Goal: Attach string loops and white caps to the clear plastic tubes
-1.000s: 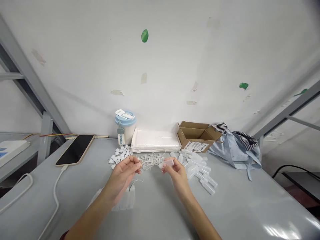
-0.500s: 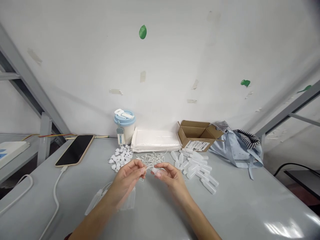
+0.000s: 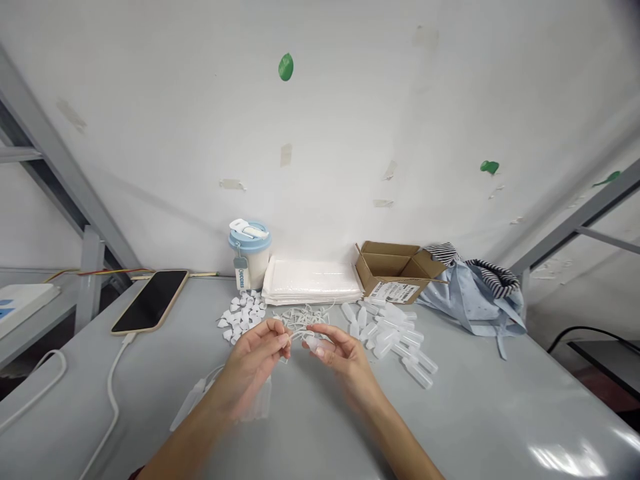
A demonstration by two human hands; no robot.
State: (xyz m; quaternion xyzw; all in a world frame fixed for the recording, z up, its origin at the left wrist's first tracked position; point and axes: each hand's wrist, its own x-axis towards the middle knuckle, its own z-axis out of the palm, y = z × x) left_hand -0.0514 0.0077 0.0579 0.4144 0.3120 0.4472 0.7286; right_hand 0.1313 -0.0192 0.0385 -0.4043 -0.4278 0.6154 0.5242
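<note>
In my right hand [image 3: 343, 357] is a small translucent plastic bottle [image 3: 314, 344], pinched between thumb and fingers with its neck toward the left. My left hand [image 3: 263, 353] pinches a thin white cord loop [image 3: 296, 334] that runs over to the bottle's neck; whether it is fastened there I cannot tell. Behind the hands lies a pile of white cords [image 3: 305, 313]. Small white caps [image 3: 243, 313] are heaped to its left. Several loose translucent bottles [image 3: 395, 330] lie right of my right hand. Under my left forearm, more bottles with cords [image 3: 189, 403] are partly hidden.
A phone [image 3: 151, 301] with a white charging cable [image 3: 114, 393] lies at the left. Along the wall stand a lidded cup [image 3: 256, 263], a stack of white packets [image 3: 313, 280], an open cardboard box [image 3: 395, 273] and a light blue cloth bag [image 3: 460, 300].
The bottle in my right hand has tilted slightly, and the right fingers have shifted a little on it. My left hand keeps its pinch almost in place.
</note>
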